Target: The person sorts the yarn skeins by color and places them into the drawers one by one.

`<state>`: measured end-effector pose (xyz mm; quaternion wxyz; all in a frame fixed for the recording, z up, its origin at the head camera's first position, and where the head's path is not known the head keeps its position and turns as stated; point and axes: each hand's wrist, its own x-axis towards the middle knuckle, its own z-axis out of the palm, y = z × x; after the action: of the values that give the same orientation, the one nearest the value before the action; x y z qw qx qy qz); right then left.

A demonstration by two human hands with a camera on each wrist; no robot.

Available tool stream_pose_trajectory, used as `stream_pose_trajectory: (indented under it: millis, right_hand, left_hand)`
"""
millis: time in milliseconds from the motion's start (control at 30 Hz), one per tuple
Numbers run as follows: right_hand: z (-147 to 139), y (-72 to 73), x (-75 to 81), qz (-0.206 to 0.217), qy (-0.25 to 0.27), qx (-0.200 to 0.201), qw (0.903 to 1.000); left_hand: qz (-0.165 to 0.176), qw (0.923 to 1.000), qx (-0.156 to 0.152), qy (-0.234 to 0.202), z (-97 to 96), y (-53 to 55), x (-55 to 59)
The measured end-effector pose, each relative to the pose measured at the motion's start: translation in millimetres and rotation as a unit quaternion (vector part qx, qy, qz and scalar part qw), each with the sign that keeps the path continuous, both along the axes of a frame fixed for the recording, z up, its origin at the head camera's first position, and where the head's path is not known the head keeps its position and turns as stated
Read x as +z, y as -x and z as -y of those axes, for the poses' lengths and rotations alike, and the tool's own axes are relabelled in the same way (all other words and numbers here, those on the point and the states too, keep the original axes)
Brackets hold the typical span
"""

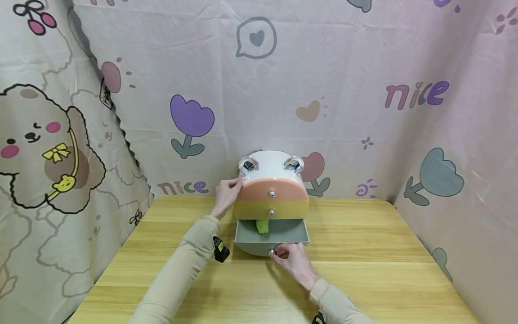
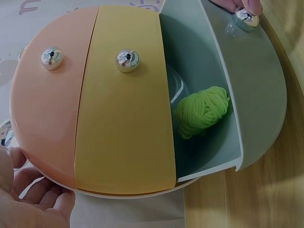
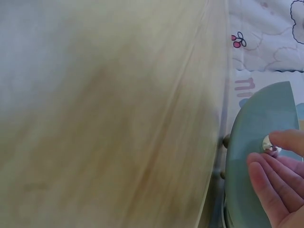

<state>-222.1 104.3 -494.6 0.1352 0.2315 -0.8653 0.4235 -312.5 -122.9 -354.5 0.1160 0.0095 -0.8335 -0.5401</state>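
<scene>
A rounded desktop drawer box (image 1: pixel 271 164) with a white top and two shiny round eyes stands on the table. Its peach drawer (image 2: pixel 52 104) and yellow drawer (image 2: pixel 124 114) are closed. The bottom grey-green drawer (image 1: pixel 248 249) is pulled out. Inside it lies a bright green bundle of yarn (image 2: pixel 202 111), partly shaded by the yellow drawer in the head view. My left hand (image 1: pixel 227 195) rests its fingertips against the box's upper left side. My right hand (image 1: pixel 295 263) pinches the silver knob (image 3: pixel 270 145) of the grey-green drawer between thumb and fingers.
The box stands near the back edge of a wood-grain table (image 1: pixel 356 252). A printed cloth (image 1: pixel 259 90) hangs behind and at both sides. Two more silver knobs sit on the upper drawers. A black wrist camera (image 1: pixel 220 249) is strapped to the left sleeve.
</scene>
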Motion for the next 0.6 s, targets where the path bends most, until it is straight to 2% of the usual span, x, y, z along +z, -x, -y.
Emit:
stream_pose_trajectory:
  millis: [333, 600]
  right_hand:
    - [0, 1.6, 0.3, -0.007, 0.000, -0.007, 0.9999]
    - [0, 11.3, 1.6, -0.019, -0.013, -0.022, 0.9995]
  left_hand:
    - [-0.007, 1.0000, 0.001, 0.004, -0.2, 0.4, -0.9]
    - [0.002, 1.0000, -0.003, 0.004, 0.2, 0.3, 0.0]
